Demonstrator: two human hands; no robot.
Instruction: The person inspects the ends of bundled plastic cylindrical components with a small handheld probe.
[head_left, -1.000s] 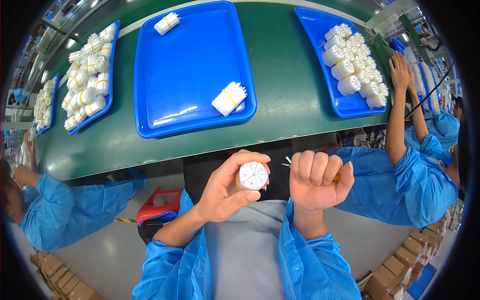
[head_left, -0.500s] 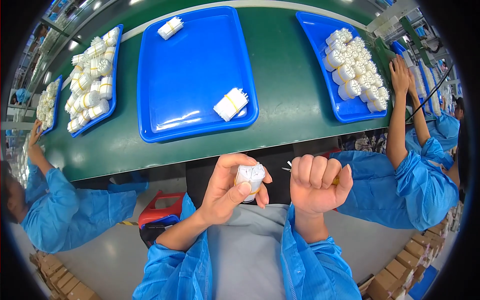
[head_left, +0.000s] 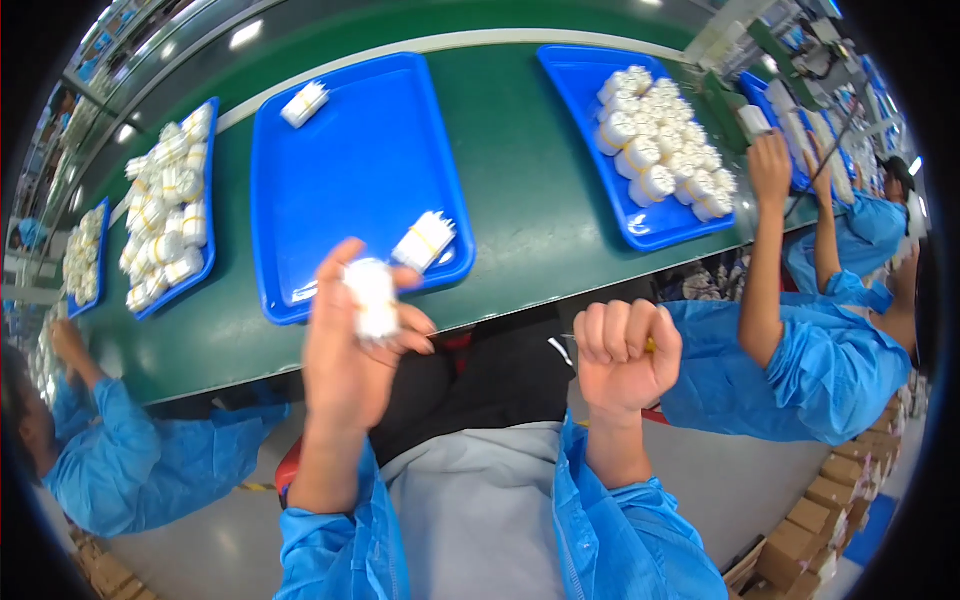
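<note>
My left hand [head_left: 345,365] is raised over the table's front edge, close to the near side of the large blue tray [head_left: 335,180]. Between its thumb and fingers it holds a white bundle [head_left: 372,300], blurred by motion. In that tray lie two similar bundles with yellow bands: one at the far left [head_left: 304,104], one at the near right [head_left: 425,241]. My right hand [head_left: 628,362] is a closed fist in front of the table. A pale tip [head_left: 559,350] pokes out on its left and a yellow bit [head_left: 650,345] shows by the thumb; the rest is hidden in the fingers.
To the right stands a blue tray [head_left: 640,232] heaped with white bundles; another full blue tray [head_left: 208,235] is on the left, with a smaller one [head_left: 103,262] beyond. Co-workers in blue sit on both sides, one person's hand [head_left: 769,168] at the table's right end.
My left hand has moved forward and left with the white bundle, toward the large tray. My right fist stays nearly in place. The whole view has shifted and tilted slightly.
</note>
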